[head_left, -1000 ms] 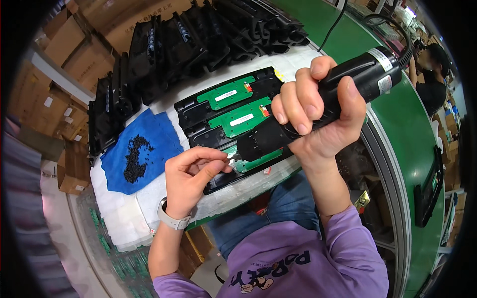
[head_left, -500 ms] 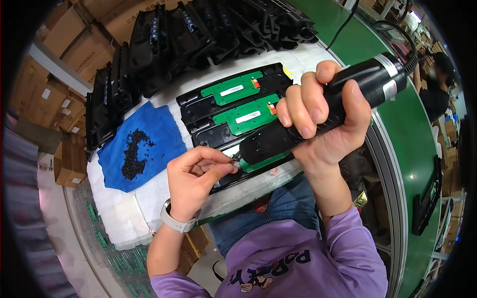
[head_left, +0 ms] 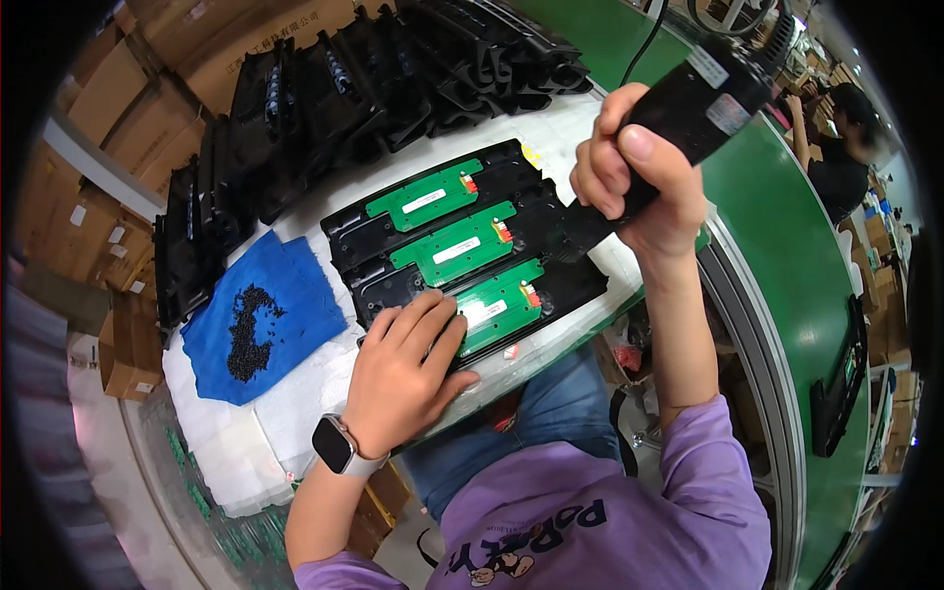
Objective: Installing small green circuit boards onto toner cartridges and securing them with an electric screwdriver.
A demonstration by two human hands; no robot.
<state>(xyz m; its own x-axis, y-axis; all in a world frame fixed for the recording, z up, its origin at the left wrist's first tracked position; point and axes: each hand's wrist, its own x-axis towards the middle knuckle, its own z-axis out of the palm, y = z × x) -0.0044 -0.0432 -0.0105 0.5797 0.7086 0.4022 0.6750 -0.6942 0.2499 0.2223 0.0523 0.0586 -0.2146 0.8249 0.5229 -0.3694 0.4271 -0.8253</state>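
My right hand (head_left: 644, 182) is wrapped round a black corded electric screwdriver (head_left: 703, 103), raised and tilted, its nose pointing down and left over the right end of the black plastic panels (head_left: 595, 280). The tip is hard to make out against the black plastic. My left hand (head_left: 408, 369) lies palm down with fingers stretched over the left part of the nearest green circuit board (head_left: 511, 301), covering some of it. Two more boards, a middle green board (head_left: 477, 238) and a far green board (head_left: 442, 200), sit in panels behind it. Each carries a white label and a small red-and-white connector.
Left of the panels, a blue cloth (head_left: 295, 339) bears a pile of small black screws (head_left: 251, 334). Black plastic housings (head_left: 364, 108) stand in a row at the back. White padding (head_left: 221, 438) covers the bench. Cardboard boxes (head_left: 133, 339) stand left; another person (head_left: 848, 147) is far right.
My left hand has gone from pinching near the screwdriver's tip to lying flat on the nearest board. My right hand has lifted the screwdriver away up and right, uncovering that board.
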